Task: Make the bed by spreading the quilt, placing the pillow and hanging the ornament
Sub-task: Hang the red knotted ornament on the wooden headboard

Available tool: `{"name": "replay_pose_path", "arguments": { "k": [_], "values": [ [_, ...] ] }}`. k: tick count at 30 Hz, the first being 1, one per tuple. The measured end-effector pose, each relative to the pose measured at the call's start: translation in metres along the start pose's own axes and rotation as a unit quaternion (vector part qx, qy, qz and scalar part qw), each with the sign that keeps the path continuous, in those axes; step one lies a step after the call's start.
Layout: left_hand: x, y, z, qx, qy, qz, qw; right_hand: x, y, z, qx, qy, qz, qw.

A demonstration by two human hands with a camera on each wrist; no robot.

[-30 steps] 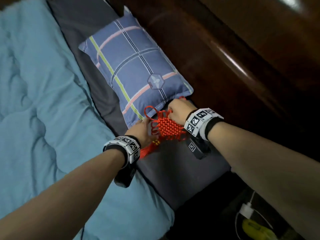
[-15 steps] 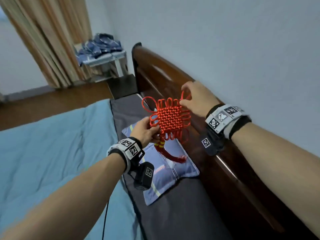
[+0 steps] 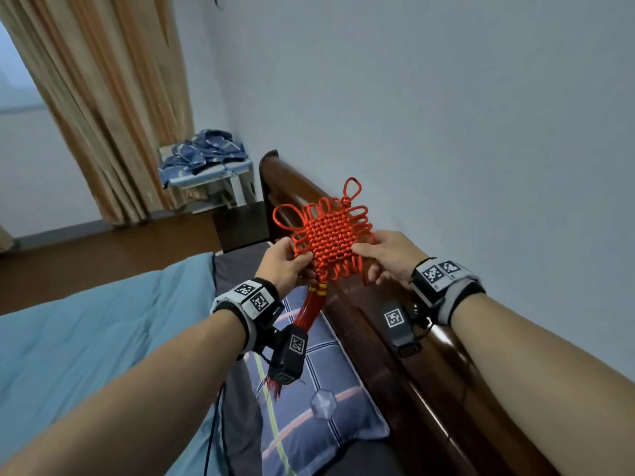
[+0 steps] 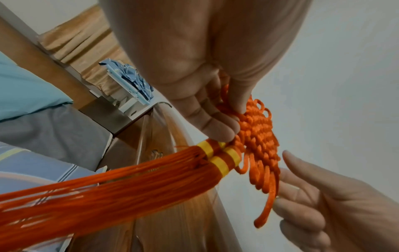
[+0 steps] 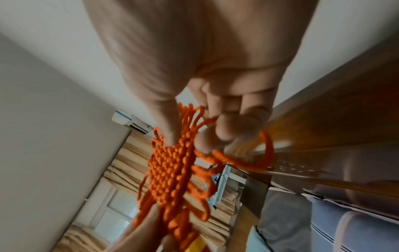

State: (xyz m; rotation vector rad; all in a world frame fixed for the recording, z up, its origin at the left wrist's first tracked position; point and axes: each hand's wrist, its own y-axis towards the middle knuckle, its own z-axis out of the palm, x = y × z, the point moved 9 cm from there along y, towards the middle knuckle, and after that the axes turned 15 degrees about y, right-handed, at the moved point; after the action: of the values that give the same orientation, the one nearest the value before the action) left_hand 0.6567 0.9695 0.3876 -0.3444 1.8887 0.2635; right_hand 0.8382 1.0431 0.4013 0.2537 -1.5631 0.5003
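Note:
A red woven knot ornament (image 3: 331,233) with a yellow-banded tassel (image 3: 311,309) is held up in the air in front of the wall, above the dark wooden headboard (image 3: 395,341). My left hand (image 3: 287,266) pinches its lower left corner; thumb and fingers grip the weave (image 4: 254,134) just above the tassel bands. My right hand (image 3: 385,257) pinches its right edge, thumb on the front of the weave (image 5: 170,163). The hanging loop (image 3: 352,188) sticks up free at the top. The checked blue pillow (image 3: 309,393) lies by the headboard. The light blue quilt (image 3: 103,338) is spread over the bed.
A grey sheet (image 3: 237,269) shows between quilt and headboard. Beyond the bed's far end stands a small white table (image 3: 220,180) with crumpled blue cloth on it, beside beige curtains (image 3: 113,97). The plain wall (image 3: 446,132) runs behind the headboard. No hook is visible on it.
Both hands lifted the ornament off the bed beside the pillow and raised it above the headboard. My right hand shifted from the top corner to the right edge; the loop now points up.

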Motion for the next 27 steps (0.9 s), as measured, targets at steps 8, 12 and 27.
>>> {"name": "replay_pose_path", "arguments": {
  "k": [8,12,27],
  "values": [
    [-0.003,0.085,0.036,0.004,0.036,0.004,0.999,0.035,0.052,-0.034,-0.067,-0.111,-0.064,0.989],
    [-0.007,0.121,0.074,0.050,0.084,0.028,0.995,0.039,0.075,-0.061,-0.154,-0.154,-0.092,0.972],
    [0.008,0.139,0.165,0.143,0.479,0.179,0.847,0.002,0.103,-0.084,-0.215,-0.287,-0.042,0.933]
  ]
}}
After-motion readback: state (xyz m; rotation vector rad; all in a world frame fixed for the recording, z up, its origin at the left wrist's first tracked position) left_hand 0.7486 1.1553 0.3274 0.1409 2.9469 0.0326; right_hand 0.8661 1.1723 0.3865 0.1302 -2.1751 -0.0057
